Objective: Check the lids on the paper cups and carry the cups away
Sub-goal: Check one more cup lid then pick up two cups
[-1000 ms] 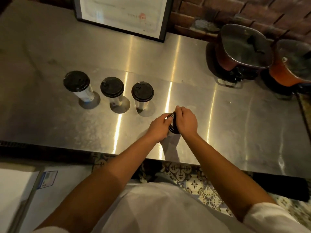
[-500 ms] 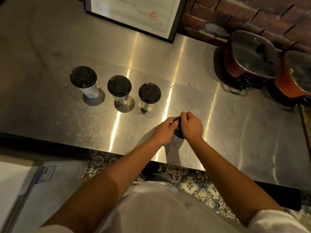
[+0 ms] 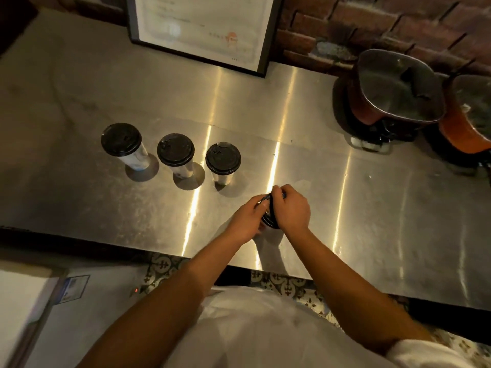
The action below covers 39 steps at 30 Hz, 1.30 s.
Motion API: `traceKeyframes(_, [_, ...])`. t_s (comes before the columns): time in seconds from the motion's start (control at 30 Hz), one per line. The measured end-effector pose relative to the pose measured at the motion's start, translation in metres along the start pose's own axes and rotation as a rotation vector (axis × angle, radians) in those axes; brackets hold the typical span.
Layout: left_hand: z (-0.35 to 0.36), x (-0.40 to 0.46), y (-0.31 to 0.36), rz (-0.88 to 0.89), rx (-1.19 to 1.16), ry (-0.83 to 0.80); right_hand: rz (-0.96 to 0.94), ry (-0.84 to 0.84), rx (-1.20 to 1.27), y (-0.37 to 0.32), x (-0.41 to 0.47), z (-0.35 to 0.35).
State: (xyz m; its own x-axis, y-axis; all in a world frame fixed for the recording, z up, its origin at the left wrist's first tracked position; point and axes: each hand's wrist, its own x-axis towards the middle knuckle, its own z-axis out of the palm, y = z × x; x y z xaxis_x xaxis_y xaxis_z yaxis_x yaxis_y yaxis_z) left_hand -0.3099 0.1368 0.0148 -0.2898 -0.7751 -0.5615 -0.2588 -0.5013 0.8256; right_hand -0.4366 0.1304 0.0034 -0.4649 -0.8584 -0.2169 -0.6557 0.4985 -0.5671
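Observation:
Three paper cups with black lids stand in a row on the steel counter (image 3: pixel 79 208): a left cup (image 3: pixel 121 140), a middle cup (image 3: pixel 175 150) and a right cup (image 3: pixel 223 158). A fourth cup (image 3: pixel 271 220) sits nearer the counter's front edge, mostly hidden by my hands. My left hand (image 3: pixel 247 219) grips it from the left. My right hand (image 3: pixel 292 208) presses on its black lid from the right, fingers curled over the rim.
A framed document (image 3: pixel 202 30) leans on the brick wall at the back. Two copper pots with lids (image 3: pixel 398 88) (image 3: pixel 470 115) stand on burners at the back right. Patterned floor tiles (image 3: pixel 279 282) show below the counter edge.
Both hands stay on the fourth cup's lid, fingers shifting slightly around its rim. The camera has shifted, so the cups appear further right in the frame.

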Motion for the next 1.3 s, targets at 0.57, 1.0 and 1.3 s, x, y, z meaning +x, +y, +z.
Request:
traceKeyframes(0.57, [0.034, -0.011, 0.033, 0.453, 0.597, 0.332, 0.299, -0.520, 0.771, 0.032, 0.011, -0.107])
traceKeyframes(1.0, [0.001, -0.056, 0.118, 0.480, 0.163, 0.338, 0.090, -0.416, 1.186, -0.007, -0.020, -0.163])
traceKeyframes(1.3, [0.000, -0.067, 0.126, 0.845, 0.472, 0.220, 0.267, -0.472, 1.230, -0.015, -0.035, -0.158])
